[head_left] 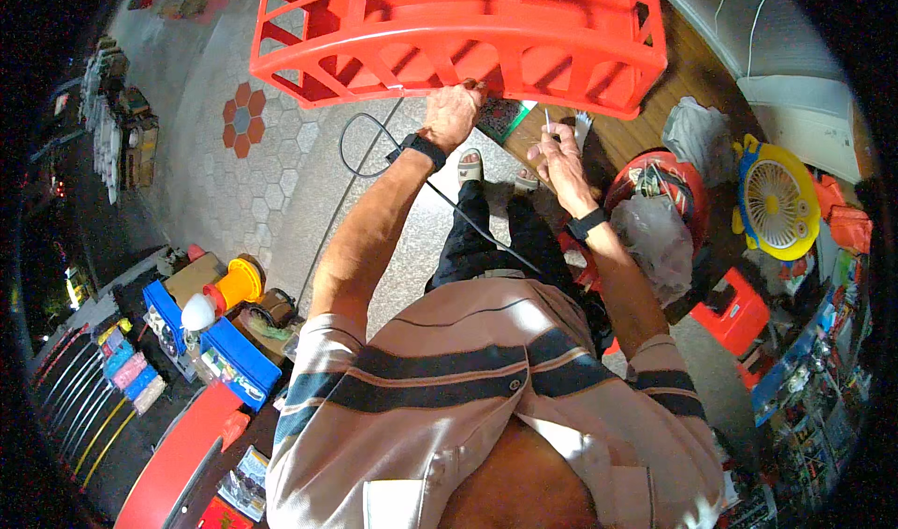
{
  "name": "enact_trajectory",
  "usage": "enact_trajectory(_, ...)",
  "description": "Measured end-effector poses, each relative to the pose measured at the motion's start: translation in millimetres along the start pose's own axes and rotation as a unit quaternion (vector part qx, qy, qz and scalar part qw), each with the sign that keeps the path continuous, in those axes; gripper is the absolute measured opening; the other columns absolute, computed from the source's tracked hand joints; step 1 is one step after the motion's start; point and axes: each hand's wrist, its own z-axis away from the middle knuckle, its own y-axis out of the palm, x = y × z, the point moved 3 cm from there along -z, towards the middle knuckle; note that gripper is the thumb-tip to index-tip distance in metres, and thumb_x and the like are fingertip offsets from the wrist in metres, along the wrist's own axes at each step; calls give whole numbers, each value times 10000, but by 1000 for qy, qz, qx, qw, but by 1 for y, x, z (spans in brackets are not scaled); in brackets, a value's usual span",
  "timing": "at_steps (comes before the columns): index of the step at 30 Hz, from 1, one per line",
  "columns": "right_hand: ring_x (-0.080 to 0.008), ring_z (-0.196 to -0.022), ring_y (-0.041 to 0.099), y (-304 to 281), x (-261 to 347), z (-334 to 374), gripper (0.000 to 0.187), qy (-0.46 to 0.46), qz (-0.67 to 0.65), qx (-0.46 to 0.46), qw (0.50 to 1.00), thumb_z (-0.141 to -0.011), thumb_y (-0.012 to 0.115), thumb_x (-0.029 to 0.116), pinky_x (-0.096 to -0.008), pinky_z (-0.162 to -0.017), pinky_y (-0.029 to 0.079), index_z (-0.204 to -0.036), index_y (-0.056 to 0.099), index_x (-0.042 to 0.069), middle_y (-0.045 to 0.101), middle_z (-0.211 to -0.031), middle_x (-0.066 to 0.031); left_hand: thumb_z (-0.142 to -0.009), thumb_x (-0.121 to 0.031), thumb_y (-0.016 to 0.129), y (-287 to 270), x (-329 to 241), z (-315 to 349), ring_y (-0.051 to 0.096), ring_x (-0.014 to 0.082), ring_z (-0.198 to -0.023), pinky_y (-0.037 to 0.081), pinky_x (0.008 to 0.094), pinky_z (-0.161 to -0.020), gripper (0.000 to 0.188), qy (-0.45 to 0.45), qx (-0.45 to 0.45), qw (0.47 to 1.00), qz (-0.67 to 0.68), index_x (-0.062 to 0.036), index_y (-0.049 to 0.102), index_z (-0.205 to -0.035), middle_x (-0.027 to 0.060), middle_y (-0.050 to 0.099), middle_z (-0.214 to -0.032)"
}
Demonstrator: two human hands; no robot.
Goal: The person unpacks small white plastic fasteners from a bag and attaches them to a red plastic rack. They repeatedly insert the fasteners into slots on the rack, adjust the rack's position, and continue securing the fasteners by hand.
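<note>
A large red plastic rack with slatted sides spans the top of the view. My left hand is closed at its near lower edge, fingers curled over the rim. To the right, just below the rack, my right hand pinches a thin pale stick that points up; its kind is too small to make out. Between the hands, partly behind the rack, lies a flat green and dark packet. A black cable loops beside my left wrist and runs down to my waist.
At right are a red tub with plastic bags, a yellow-and-blue fan and a red stool. Lower left hold blue bins, a yellow spool and a red curved surface. Hexagonal paving lies at left.
</note>
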Motion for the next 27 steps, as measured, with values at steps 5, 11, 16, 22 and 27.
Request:
enact_trajectory(5, -86, -604, 570, 11, -20, -17, 290, 34, 5, 2, 999, -1025, 486, 314, -206, -562, 479, -1218, 492, 98, 654, -919, -51, -834, -137, 540, -3, -2, 1, 679, 354, -747, 536, 475, -608, 151, 1, -21, 1000, 12, -88, 608, -960, 153, 669, -882)
enact_trajectory(11, -96, -729, 610, 21, -30, -41, 287, -2, -28, 9, 1000, -1018, 503, 284, -232, -658, 492, -1234, 525, 97, 658, -961, -38, -799, -110, 571, 0, -1, 0, 663, 362, -701, 521, 481, -582, 185, 11, -61, 997, 36, -91, 619, -976, 160, 653, -820)
enact_trajectory(16, -107, -719, 626, 24, -31, -50, 262, 4, -66, 6, 998, -1017, 505, 250, -227, -631, 496, -1240, 515, 112, 653, -946, -46, -829, -124, 561, 4, 1, -1, 637, 376, -604, 504, 485, -540, 193, 15, -87, 995, 47, -114, 628, -1010, 176, 627, -651)
enact_trajectory(22, -118, -708, 645, 29, -27, -58, 240, 16, -61, 0, 998, -1019, 498, 228, -232, -601, 501, -1229, 508, 112, 644, -955, -60, -853, -130, 547, 6, 2, 0, 637, 371, -599, 502, 482, -532, 175, 26, -92, 995, 38, -108, 624, -1008, 173, 629, -652)
enact_trajectory(27, -118, -676, 643, 32, -26, -65, 231, -6, -48, -11, 999, -1022, 489, 213, -227, -590, 497, -1226, 511, 107, 617, -942, -58, -850, -126, 542, 6, 3, -1, 640, 372, -608, 508, 482, -537, 188, 27, -79, 996, 43, -108, 617, -1022, 170, 635, -665)
